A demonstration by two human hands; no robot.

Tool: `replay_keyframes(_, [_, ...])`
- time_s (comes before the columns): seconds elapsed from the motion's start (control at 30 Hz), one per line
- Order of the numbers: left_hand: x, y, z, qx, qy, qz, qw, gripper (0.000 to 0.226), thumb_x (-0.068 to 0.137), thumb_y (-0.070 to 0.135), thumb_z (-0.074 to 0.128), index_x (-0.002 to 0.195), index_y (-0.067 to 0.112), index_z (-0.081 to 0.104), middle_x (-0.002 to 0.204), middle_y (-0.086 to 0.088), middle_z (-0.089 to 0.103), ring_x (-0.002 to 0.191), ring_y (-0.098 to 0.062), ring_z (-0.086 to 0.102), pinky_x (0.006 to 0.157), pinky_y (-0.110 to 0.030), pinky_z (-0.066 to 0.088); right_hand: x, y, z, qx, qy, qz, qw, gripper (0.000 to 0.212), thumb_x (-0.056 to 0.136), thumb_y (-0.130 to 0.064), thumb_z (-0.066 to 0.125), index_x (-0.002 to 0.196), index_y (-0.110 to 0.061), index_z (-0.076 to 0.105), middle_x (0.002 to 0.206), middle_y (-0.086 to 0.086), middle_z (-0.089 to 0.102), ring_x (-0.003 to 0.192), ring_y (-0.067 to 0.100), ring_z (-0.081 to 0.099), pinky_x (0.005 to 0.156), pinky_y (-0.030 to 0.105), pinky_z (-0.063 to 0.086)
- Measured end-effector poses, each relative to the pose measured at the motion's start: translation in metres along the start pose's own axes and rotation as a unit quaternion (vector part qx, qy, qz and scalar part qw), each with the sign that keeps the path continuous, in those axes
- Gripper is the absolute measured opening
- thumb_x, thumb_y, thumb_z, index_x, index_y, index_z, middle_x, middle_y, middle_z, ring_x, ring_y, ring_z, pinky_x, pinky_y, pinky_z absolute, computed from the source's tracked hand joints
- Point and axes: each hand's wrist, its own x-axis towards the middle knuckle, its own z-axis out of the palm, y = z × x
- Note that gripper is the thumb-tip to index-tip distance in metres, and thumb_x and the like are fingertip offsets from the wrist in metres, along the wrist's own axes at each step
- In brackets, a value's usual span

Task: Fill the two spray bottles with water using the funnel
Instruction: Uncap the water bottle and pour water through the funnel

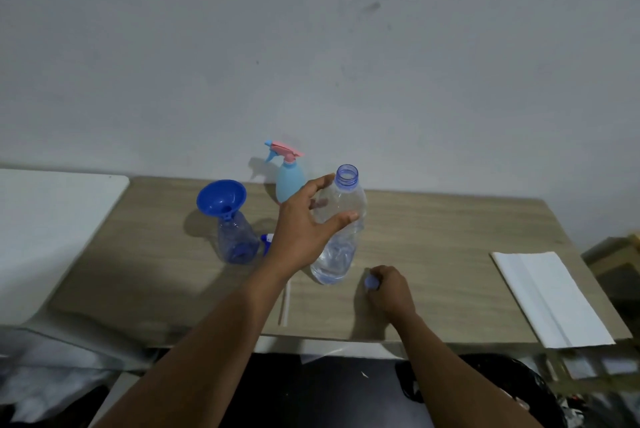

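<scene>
A clear water bottle (341,244) stands uncapped at the middle of the wooden table (433,237). My left hand (304,226) grips its upper part. Its blue cap (371,282) is pinched in my right hand (389,289), which rests on the table just right of the bottle. A clear blue spray bottle (235,237) stands to the left with a blue funnel (221,199) in its neck. Its spray head (267,241) lies behind my left wrist, mostly hidden. A light blue spray bottle (289,181) with a pink trigger stands at the back by the wall.
A folded white cloth (550,299) lies at the table's right end. A white straw-like tube (285,303) lies near the front edge. A white surface (45,219) adjoins the table on the left. The wall runs right behind the table.
</scene>
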Motion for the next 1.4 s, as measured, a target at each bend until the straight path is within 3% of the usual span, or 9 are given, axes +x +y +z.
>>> replay_keyframes(0.17, [0.001, -0.001, 0.0, 0.005, -0.003, -0.003, 1.0, 0.073, 0.07, 0.039, 0.086, 0.135, 0.031, 0.052, 0.13, 0.02, 0.058, 0.111, -0.004, 0.06, 0.091, -0.033, 0.056, -0.004, -0.002, -0.002, 0.005, -0.007, -0.006, 1.0, 0.037, 0.08, -0.014, 0.069, 0.116, -0.012, 0.068, 0.115, 0.01, 0.065, 0.108, 0.029, 0.063, 0.085, 0.027, 0.046])
replay_keyframes(0.4, [-0.001, 0.002, -0.003, 0.006, -0.013, 0.0, 1.0, 0.072, 0.069, 0.04, 0.086, 0.133, 0.033, 0.053, 0.128, 0.022, 0.058, 0.11, -0.005, 0.06, 0.089, -0.034, 0.057, -0.042, -0.076, -0.026, 0.158, 0.065, -0.142, 0.975, 0.104, 0.057, -0.047, 0.091, 0.144, -0.022, 0.04, 0.138, -0.012, 0.043, 0.123, 0.003, 0.044, 0.099, 0.02, 0.041])
replay_keyframes(0.5, [-0.001, 0.002, -0.003, 0.007, -0.01, -0.002, 1.0, 0.07, 0.069, 0.042, 0.085, 0.131, 0.035, 0.053, 0.125, 0.023, 0.059, 0.109, -0.005, 0.06, 0.089, -0.034, 0.057, -0.049, -0.112, -0.028, 0.255, 0.082, -0.148, 0.952, 0.096, 0.061, -0.042, 0.092, 0.141, -0.024, 0.042, 0.133, -0.014, 0.052, 0.118, -0.005, 0.052, 0.091, 0.009, 0.047])
replay_keyframes(0.63, [0.0, 0.002, -0.003, -0.007, -0.022, -0.006, 1.0, 0.07, 0.068, 0.045, 0.084, 0.129, 0.04, 0.052, 0.123, 0.023, 0.06, 0.111, -0.002, 0.058, 0.092, -0.035, 0.056, -0.05, -0.135, -0.028, 0.311, 0.13, -0.147, 0.93, 0.082, 0.067, -0.032, 0.089, 0.137, -0.026, 0.045, 0.124, -0.012, 0.061, 0.112, 0.003, 0.062, 0.089, 0.022, 0.056])
replay_keyframes(0.8, [-0.003, 0.0, -0.018, 0.019, -0.034, 0.026, 0.999, 0.082, 0.073, 0.051, 0.079, 0.143, 0.041, 0.038, 0.139, 0.019, 0.051, 0.121, -0.002, 0.051, 0.1, -0.028, 0.048, -0.049, -0.143, -0.017, 0.31, 0.156, -0.145, 0.926, 0.074, 0.073, -0.02, 0.087, 0.132, -0.031, 0.044, 0.121, -0.013, 0.06, 0.113, 0.004, 0.061, 0.084, 0.014, 0.053])
replay_keyframes(0.9, [-0.006, -0.011, -0.058, 0.037, 0.071, 0.056, 0.995, 0.07, 0.075, 0.054, 0.076, 0.136, 0.042, 0.044, 0.122, 0.017, 0.058, 0.11, -0.002, 0.055, 0.09, -0.021, 0.046, -0.045, -0.146, -0.015, 0.289, 0.184, -0.153, 0.927, 0.079, 0.07, -0.027, 0.089, 0.135, -0.021, 0.045, 0.127, -0.003, 0.059, 0.116, 0.014, 0.058, 0.096, 0.033, 0.053])
replay_keyframes(0.97, [-0.005, -0.03, -0.09, 0.094, 0.171, 0.072, 0.978, 0.064, 0.075, 0.059, 0.072, 0.13, 0.035, 0.051, 0.112, 0.014, 0.059, 0.105, -0.008, 0.053, 0.088, -0.027, 0.047, -0.045, -0.153, -0.014, 0.289, 0.193, -0.158, 0.924, 0.083, 0.07, -0.028, 0.088, 0.138, -0.018, 0.043, 0.13, -0.001, 0.056, 0.119, 0.014, 0.055, 0.095, 0.027, 0.049])
replay_keyframes(1.2, [0.015, -0.088, -0.138, 0.272, 0.159, -0.136, 0.939, 0.109, 0.055, 0.069, 0.078, 0.144, 0.023, 0.033, 0.139, -0.005, 0.039, 0.129, -0.028, 0.036, 0.104, -0.046, 0.037, -0.048, -0.183, -0.003, 0.263, 0.194, -0.177, 0.928, 0.086, 0.072, -0.035, 0.085, 0.143, -0.021, 0.037, 0.116, -0.018, 0.055, 0.108, -0.014, 0.053, 0.084, 0.003, 0.044])
replay_keyframes(1.4, [0.03, -0.103, -0.144, 0.171, 0.119, -0.152, 0.966, 0.093, 0.049, 0.059, 0.073, 0.13, 0.026, 0.042, 0.124, 0.002, 0.049, 0.114, -0.023, 0.052, 0.086, -0.047, 0.053, -0.048, -0.194, -0.003, 0.185, 0.196, -0.218, 0.938, 0.08, 0.071, -0.033, 0.087, 0.137, -0.029, 0.042, 0.11, -0.019, 0.059, 0.1, 0.006, 0.063, 0.082, 0.031, 0.056])
